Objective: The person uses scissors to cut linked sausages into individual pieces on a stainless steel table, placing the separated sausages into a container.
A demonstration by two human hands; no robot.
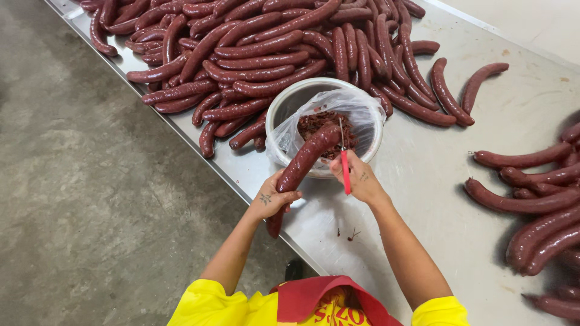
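left hand (270,199) gripping sausage (302,164), right hand (357,178) scissors (344,162)

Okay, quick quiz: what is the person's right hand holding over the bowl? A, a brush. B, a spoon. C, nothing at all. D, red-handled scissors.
D: the right hand grips red-handled scissors with the blades pointing at the tip of the sausage that the left hand holds over the bag-lined bowl.

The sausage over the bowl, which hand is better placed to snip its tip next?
Probably the right hand. It holds the red-handled scissors with the blades right at the sausage tip above the lined bowl. The left hand is busy gripping the sausage lower down.
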